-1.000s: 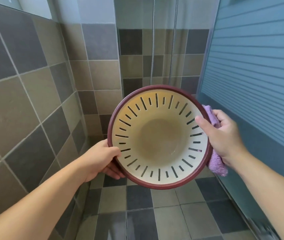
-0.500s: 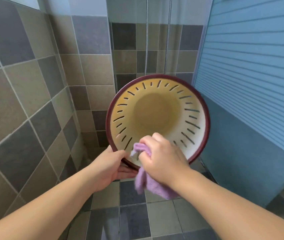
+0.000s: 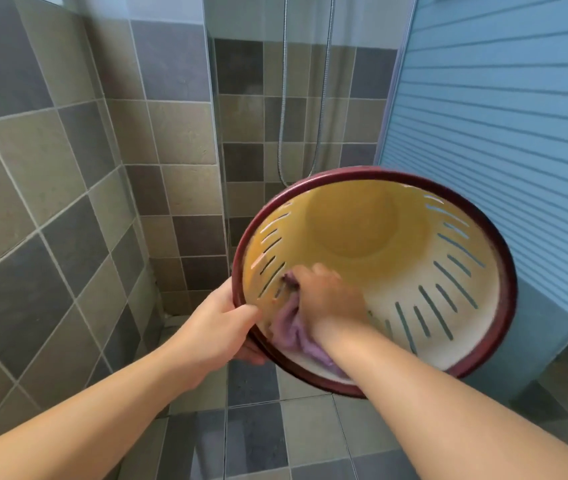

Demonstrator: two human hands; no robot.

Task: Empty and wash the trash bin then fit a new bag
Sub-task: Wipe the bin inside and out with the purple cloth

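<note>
Plastic trash bin (image 3: 414, 271) looks light and stiff, held up in the air, tipped toward us. Left hand (image 3: 220, 327) clamps its red rim at 8 o'clock. Right hand (image 3: 327, 296) inside clutches a purple cloth (image 3: 293, 334). Wet plastic may slip.

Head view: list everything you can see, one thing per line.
bin: one, cream inside with a dark red rim and slotted walls, held up tilted, mouth toward the camera
cloth: one, purple, inside the bin against its lower left wall
shower hose: one, silver, hanging on the far wall
glass panel: one, clear, in front of the shower corner
blue wall: one, ribbed, at right
wall tiles: many, grey and beige
floor tiles: many, grey
left hand: grips the bin's rim
right hand: inside the bin, holds the cloth
</note>
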